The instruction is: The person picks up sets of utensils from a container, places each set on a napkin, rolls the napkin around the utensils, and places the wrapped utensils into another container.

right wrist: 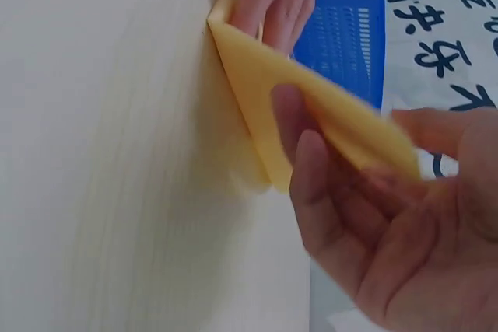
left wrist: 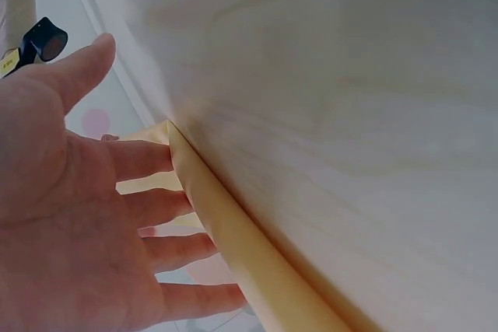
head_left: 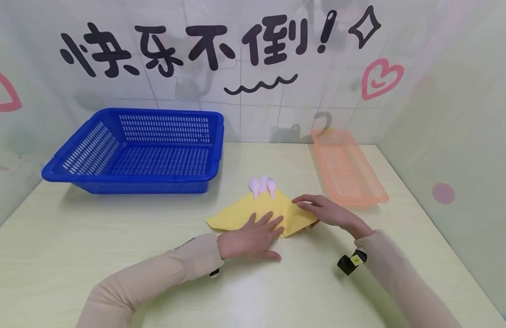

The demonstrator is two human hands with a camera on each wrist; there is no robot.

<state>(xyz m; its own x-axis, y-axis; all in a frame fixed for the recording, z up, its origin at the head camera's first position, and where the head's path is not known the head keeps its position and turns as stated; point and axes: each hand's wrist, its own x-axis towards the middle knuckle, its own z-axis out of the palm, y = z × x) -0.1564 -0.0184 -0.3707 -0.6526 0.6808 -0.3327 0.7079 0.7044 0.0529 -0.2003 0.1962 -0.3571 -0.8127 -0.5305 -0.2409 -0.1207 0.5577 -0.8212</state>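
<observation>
A yellow napkin (head_left: 244,212) lies folded on the pale table, with pink plastic cutlery (head_left: 263,186) poking out of its far edge. My left hand (head_left: 257,234) lies flat on the napkin's near side with fingers spread, pressing it down; the left wrist view shows that hand (left wrist: 85,223) against the napkin's folded edge (left wrist: 233,246). My right hand (head_left: 318,207) is at the napkin's right corner. In the right wrist view this hand (right wrist: 373,215) pinches a lifted flap of the napkin (right wrist: 311,106) between thumb and fingers, raised off the table.
A blue slotted basket (head_left: 130,175) stands at the back left and an orange slotted tray (head_left: 371,191) at the back right against the wall. Walls close in the table on three sides. A small black wrist camera (head_left: 351,262) sits on my right forearm.
</observation>
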